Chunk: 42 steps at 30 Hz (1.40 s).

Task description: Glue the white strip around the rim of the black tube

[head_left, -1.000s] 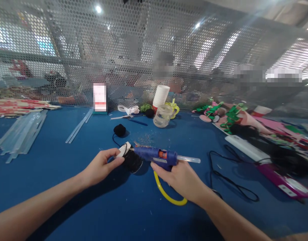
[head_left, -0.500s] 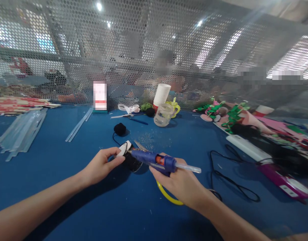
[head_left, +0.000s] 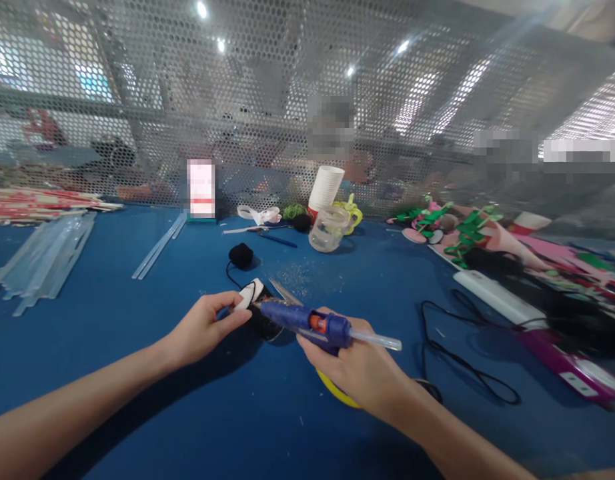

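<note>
Above the bench (head_left: 237,420), the right hand (head_left: 355,360) is gripping a blue glue gun (head_left: 287,315), its fingers wrapping the handle. The left hand (head_left: 205,328) is pinching a white piece (head_left: 251,291) between thumb and fingers, just beside the gun's nozzle. Beyond, a black ball (head_left: 241,255) is trailing a cord toward the white piece. Farther back, a clear jar (head_left: 325,238) is standing before tilting paper cups (head_left: 328,185).

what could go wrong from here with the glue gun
The glue gun has its tip close to the left hand, which pinches a white piece; a slip might burn that hand if the tip is hot.
The black ball has a strand reaching toward the white piece, which might catch stray glue.
Scissors lie partly hidden beneath the glue gun, so the right hand might brush them.
</note>
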Motion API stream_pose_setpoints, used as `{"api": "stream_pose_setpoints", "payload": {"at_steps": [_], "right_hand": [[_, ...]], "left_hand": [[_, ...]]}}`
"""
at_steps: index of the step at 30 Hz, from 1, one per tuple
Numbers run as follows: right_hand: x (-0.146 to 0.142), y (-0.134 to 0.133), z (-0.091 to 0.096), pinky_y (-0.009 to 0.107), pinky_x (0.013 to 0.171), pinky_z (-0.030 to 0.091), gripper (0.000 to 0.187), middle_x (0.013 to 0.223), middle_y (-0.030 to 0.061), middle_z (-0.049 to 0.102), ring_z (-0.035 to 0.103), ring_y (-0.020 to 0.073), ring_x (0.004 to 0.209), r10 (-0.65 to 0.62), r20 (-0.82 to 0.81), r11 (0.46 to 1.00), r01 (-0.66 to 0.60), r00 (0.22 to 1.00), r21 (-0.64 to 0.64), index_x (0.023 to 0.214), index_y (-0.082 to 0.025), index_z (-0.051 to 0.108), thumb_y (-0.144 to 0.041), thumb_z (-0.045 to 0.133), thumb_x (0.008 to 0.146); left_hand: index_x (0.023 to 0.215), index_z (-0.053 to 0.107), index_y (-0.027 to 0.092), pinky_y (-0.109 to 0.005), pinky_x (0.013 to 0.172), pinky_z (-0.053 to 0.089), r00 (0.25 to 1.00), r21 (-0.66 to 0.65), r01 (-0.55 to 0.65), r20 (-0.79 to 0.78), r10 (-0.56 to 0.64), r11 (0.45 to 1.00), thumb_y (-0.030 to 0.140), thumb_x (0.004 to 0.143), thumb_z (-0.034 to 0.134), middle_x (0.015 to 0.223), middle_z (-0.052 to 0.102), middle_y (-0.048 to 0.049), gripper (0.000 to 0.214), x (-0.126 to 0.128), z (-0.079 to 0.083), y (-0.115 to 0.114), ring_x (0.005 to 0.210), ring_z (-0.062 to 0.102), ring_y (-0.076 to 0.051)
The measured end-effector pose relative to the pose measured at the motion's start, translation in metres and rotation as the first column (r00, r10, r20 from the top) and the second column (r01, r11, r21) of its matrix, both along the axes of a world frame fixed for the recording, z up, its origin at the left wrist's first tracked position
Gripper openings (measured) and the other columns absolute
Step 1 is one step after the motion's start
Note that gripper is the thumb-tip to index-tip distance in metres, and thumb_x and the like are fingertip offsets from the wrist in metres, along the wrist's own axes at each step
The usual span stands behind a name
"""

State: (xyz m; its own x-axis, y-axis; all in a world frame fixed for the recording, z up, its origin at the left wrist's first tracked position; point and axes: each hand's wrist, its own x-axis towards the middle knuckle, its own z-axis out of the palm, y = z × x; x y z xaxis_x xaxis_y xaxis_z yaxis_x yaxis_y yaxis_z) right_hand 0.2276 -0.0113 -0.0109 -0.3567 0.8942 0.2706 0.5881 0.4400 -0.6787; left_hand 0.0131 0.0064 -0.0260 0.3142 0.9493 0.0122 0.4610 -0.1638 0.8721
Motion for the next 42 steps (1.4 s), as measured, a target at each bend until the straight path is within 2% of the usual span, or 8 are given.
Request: {"api": "stream_pose_setpoints", "payload": {"at_steps": [5, 16, 20, 28, 31, 34, 40, 42], "right_hand": [[0.000, 0.000, 0.001, 0.025, 0.042, 0.042, 0.012, 0.053, 0.0004, 0.056, 0.051, 0.0139, 0.044, -0.031, 0.013, 0.999, 0.030, 0.999, 0.046, 0.069, -0.022, 0.058, -0.022, 0.047, 0.074], [-0.001, -0.001, 0.004, 0.025, 0.043, 0.043, 0.012, 0.053, 0.0002, 0.057, 0.052, 0.0142, 0.045, -0.019, 0.032, 1.000, 0.019, 0.999, -0.013, 0.067, -0.021, 0.057, -0.022, 0.047, 0.074], [-0.001, -0.001, 0.004, 0.026, 0.043, 0.043, 0.011, 0.054, 0.0012, 0.059, 0.053, 0.0150, 0.044, -0.064, 0.047, 0.997, 0.062, 0.997, 0.038, 0.068, -0.022, 0.058, -0.023, 0.048, 0.073], [0.002, 0.002, 0.007, 0.028, 0.047, 0.044, 0.015, 0.058, 0.0032, 0.062, 0.057, 0.0174, 0.049, -0.057, 0.125, 0.997, 0.051, 0.991, 0.053, 0.071, -0.021, 0.061, -0.023, 0.046, 0.075], [0.010, 0.005, 0.001, 0.028, 0.052, 0.046, 0.020, 0.063, 0.0050, 0.064, 0.060, 0.0179, 0.055, -0.002, 0.240, 0.982, -0.044, 0.971, 0.184, 0.075, -0.020, 0.063, -0.020, 0.044, 0.077], [0.019, 0.006, -0.010, 0.029, 0.054, 0.045, 0.026, 0.064, 0.0050, 0.066, 0.061, 0.0190, 0.059, 0.041, 0.393, 0.930, -0.179, 0.918, 0.321, 0.083, -0.020, 0.065, -0.015, 0.041, 0.077], [0.021, 0.010, -0.011, 0.031, 0.050, 0.043, 0.038, 0.061, 0.0085, 0.066, 0.061, 0.0232, 0.057, 0.017, 0.593, 0.845, -0.329, 0.805, 0.422, 0.091, -0.017, 0.068, -0.002, 0.039, 0.070], [0.020, 0.010, -0.008, 0.031, 0.050, 0.043, 0.040, 0.062, 0.0088, 0.067, 0.061, 0.0233, 0.057, 0.009, 0.601, 0.843, -0.330, 0.799, 0.426, 0.090, -0.017, 0.068, 0.000, 0.039, 0.069]], "left_hand": [[0.064, 0.052, 0.014, -0.022, 0.058, 0.032, 1.000, 0.014, -0.001, -0.022, 0.001, 1.000, 0.036, 0.077, 0.046, 0.061, 0.045, 0.0026, 0.026, -0.001, 0.001, 0.000, 0.060, 0.040, -0.012], [0.067, 0.053, 0.014, -0.023, 0.058, 0.032, 0.999, 0.013, 0.009, -0.043, -0.009, 1.000, 0.036, 0.077, 0.046, 0.063, 0.046, 0.0016, 0.026, -0.001, 0.000, 0.001, 0.061, 0.040, -0.013], [0.066, 0.052, 0.014, -0.024, 0.059, 0.032, 0.999, 0.001, 0.010, -0.051, -0.010, 1.000, 0.037, 0.077, 0.045, 0.063, 0.044, 0.0017, 0.026, -0.001, 0.000, 0.001, 0.062, 0.039, -0.013], [0.066, 0.050, 0.014, -0.023, 0.058, 0.031, 0.998, -0.010, 0.020, -0.063, -0.021, 1.000, 0.037, 0.077, 0.044, 0.062, 0.042, 0.0024, 0.026, -0.002, 0.000, 0.001, 0.061, 0.037, -0.012], [0.066, 0.049, 0.014, -0.023, 0.058, 0.033, 0.997, -0.002, 0.031, -0.068, -0.031, 1.000, 0.037, 0.077, 0.044, 0.063, 0.043, 0.0021, 0.026, -0.003, 0.000, 0.001, 0.061, 0.040, -0.013], [0.068, 0.051, 0.014, -0.025, 0.065, 0.037, 0.995, 0.043, 0.052, -0.086, -0.048, 0.998, 0.035, 0.078, 0.044, 0.070, 0.050, -0.0009, 0.024, -0.004, 0.001, 0.002, 0.068, 0.046, -0.015], [0.068, 0.050, 0.015, -0.029, 0.084, 0.038, 0.993, 0.092, 0.114, -0.038, -0.111, 0.989, 0.030, 0.078, 0.046, 0.103, 0.058, -0.0089, 0.019, -0.006, 0.004, 0.005, 0.094, 0.052, -0.021], [0.066, 0.048, 0.016, -0.030, 0.087, 0.037, 0.993, 0.082, 0.111, -0.038, -0.108, 0.990, 0.030, 0.078, 0.047, 0.107, 0.058, -0.0096, 0.019, -0.006, 0.004, 0.005, 0.098, 0.052, -0.022]]}}
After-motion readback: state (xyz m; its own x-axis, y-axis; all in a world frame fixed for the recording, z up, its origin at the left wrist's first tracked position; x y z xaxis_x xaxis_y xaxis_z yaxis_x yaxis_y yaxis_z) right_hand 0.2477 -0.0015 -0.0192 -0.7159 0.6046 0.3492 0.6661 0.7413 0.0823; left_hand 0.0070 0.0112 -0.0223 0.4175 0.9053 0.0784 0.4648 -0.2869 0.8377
